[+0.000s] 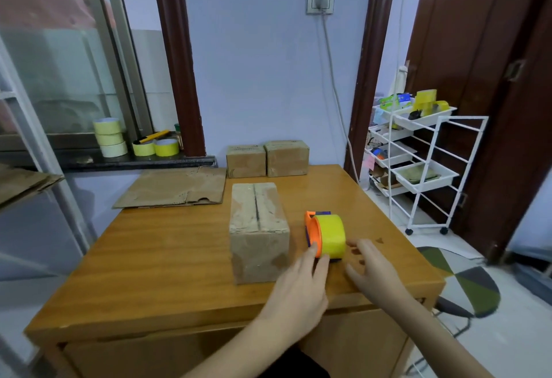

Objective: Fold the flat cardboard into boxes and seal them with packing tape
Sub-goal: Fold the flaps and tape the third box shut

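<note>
folded box (258, 228) just left of tape dispenser (326, 234), table (167, 255) seemingly bare elsewhere

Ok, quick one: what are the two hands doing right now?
Left hand: open, fingers straight, touching the tape dispenser on its orange side.
Right hand: open, fingers spread, beside the dispenser, holding nothing.

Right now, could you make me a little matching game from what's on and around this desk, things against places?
Things:
1. tape dispenser
2. flat cardboard
3. stacked tape rolls
4. two small boxes

Places:
A. window sill
B. far edge of the desk, by the wall
C. desk's far left corner
D. just ahead of both hands

Pairs: 1-D, 2-C, 3-A, 4-B
</note>
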The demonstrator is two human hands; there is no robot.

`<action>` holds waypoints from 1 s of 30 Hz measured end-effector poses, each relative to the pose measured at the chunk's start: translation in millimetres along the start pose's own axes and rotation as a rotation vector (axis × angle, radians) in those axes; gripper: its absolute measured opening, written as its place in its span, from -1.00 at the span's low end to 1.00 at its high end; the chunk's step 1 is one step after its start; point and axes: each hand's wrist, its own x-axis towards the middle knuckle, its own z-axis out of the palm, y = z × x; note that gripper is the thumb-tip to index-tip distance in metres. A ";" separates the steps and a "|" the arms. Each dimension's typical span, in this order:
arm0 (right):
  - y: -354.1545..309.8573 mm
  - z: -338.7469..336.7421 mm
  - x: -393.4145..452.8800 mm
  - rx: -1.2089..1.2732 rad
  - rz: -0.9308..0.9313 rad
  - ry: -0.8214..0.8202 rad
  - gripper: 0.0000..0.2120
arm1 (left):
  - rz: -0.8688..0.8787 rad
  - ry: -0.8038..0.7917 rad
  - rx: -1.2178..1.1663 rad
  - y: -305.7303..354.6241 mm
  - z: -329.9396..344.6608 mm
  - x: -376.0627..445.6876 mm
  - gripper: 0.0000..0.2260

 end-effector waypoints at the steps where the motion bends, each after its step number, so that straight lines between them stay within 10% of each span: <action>1: 2.5 3.8 0.5 0.005 0.005 -0.017 -0.65 | -0.080 -0.050 -0.006 5.1 1.8 7.6 -0.50; 6: 8.2 13.0 10.4 0.025 -0.006 -0.064 -0.68 | -0.365 -0.071 0.013 17.6 20.2 38.1 -0.56; 12: 13.7 16.5 14.9 0.082 -0.014 -0.061 -0.81 | -0.246 0.054 0.111 10.0 33.8 48.6 -0.35; 21: 7.6 -8.1 6.4 0.277 -0.114 0.023 -0.87 | -0.190 0.233 0.008 18.6 14.6 50.5 -0.67; 30: -26.5 -60.5 0.1 0.469 -0.279 0.068 -0.47 | -0.259 0.369 -0.490 25.4 -49.1 76.4 -0.87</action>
